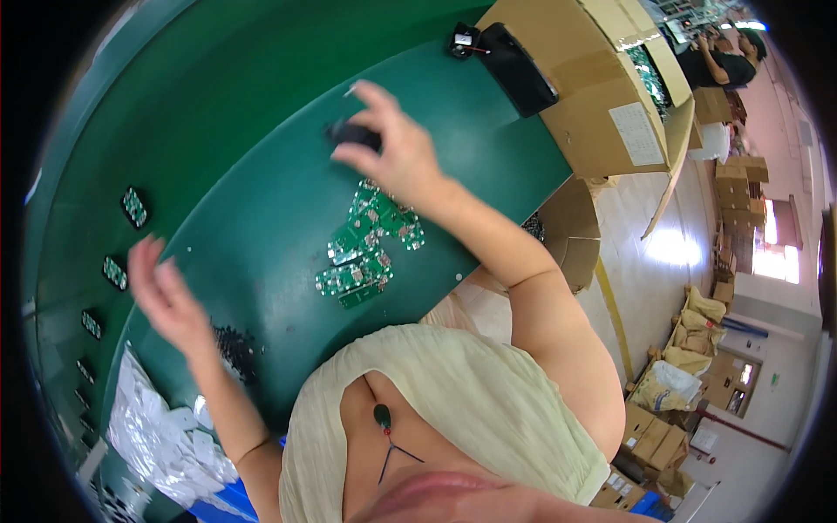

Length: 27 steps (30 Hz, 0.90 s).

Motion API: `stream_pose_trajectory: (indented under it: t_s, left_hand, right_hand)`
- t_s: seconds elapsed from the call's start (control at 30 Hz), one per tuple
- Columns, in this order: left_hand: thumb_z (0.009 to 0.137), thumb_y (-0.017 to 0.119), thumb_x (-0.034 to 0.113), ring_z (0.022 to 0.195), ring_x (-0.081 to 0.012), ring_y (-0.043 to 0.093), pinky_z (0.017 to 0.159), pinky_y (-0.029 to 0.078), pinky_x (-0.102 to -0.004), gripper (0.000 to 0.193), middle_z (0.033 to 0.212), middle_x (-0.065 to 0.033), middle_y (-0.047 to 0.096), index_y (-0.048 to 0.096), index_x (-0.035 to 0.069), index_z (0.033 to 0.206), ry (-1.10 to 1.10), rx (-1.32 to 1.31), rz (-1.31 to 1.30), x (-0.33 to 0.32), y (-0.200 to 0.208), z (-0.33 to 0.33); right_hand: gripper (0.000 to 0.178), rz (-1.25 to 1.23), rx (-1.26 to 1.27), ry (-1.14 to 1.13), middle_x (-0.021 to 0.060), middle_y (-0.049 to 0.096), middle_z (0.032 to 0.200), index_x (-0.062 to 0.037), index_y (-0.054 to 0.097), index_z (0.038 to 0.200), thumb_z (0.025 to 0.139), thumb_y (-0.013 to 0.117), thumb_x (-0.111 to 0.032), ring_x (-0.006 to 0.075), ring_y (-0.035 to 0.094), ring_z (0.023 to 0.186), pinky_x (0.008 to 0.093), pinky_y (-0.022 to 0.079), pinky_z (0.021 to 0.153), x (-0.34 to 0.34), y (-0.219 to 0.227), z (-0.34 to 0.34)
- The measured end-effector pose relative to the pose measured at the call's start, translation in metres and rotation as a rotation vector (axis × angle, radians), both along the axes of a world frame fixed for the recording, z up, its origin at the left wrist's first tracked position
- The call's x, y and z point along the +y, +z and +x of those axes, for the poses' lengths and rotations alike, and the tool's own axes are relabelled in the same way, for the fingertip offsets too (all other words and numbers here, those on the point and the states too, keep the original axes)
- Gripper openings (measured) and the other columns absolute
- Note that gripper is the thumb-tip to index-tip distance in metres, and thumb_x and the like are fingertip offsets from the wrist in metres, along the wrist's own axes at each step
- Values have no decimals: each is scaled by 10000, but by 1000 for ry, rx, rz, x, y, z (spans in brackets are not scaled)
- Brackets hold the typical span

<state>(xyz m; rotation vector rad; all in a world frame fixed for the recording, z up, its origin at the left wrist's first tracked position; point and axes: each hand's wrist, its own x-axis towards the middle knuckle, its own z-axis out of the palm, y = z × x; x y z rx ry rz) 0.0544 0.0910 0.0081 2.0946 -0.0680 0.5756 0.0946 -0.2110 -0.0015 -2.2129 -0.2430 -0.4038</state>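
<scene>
My right hand [397, 148] is over the far part of the green table [253, 200], its fingers curled around a small black plastic piece [357, 137], blurred by motion. Just nearer than that hand lies a loose heap of green circuit boards [357, 253]. At the table's left edge my left hand [166, 301] hangs with its fingers stretched out; it is smeared and nothing shows in it. Close to that hand, a row of black housings with green boards inside [114, 272] sits on the green strip beyond the edge. Small black parts [234, 349] lie scattered beside my left forearm.
A bag of white plastic pieces [166, 427] lies at the near left. At the far right stand a large cardboard box [584, 96] holding boards, a black tray [519, 70] and a small black device [462, 39]. An open carton [575, 235] stands below the table's right edge.
</scene>
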Motion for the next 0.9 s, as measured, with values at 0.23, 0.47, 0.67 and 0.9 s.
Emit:
stream_pose_trajectory:
  t_s: [0.23, 0.47, 0.67, 0.9]
  left_hand:
    - [940, 401, 254, 1135, -239, 450, 948, 374, -350, 543, 1306, -159, 363, 164, 31, 1375, -300, 314, -684, -91, 0, -63]
    - [873, 515, 52, 907, -152, 539, 818, 450, -276, 583, 1044, -108, 525, 199, 94, 1362, -422, 588, -643, -89, 12, -78]
    - [857, 478, -9, 941, -138, 495, 827, 421, -267, 529, 1080, -91, 483, 243, 109, 1316, -504, 718, -668, -90, 6, -89]
    - [897, 417, 77, 805, -152, 563, 663, 450, -262, 302, 948, -118, 575, 377, 60, 1196, -353, 873, -1013, -74, 1, -84]
  right_hand:
    - [717, 218, -117, 393, 102, 591, 995, -31, 299, 1312, 705, 677, -84, 256, 576, 799, 335, 484, 701, 92, 13, -83]
    - [488, 241, 83, 305, 52, 519, 918, -104, 535, 1153, 699, 712, -119, 131, 524, 694, 227, 434, 492, 61, 29, -91]
    - [246, 168, -189, 413, 50, 537, 795, -87, 636, 884, 653, 720, -86, 184, 515, 670, 267, 427, 526, 62, 11, -95]
    - [304, 2, -74, 140, 60, 579, 814, -90, 597, 977, 691, 701, -94, 202, 569, 720, 296, 477, 594, 36, 19, -101]
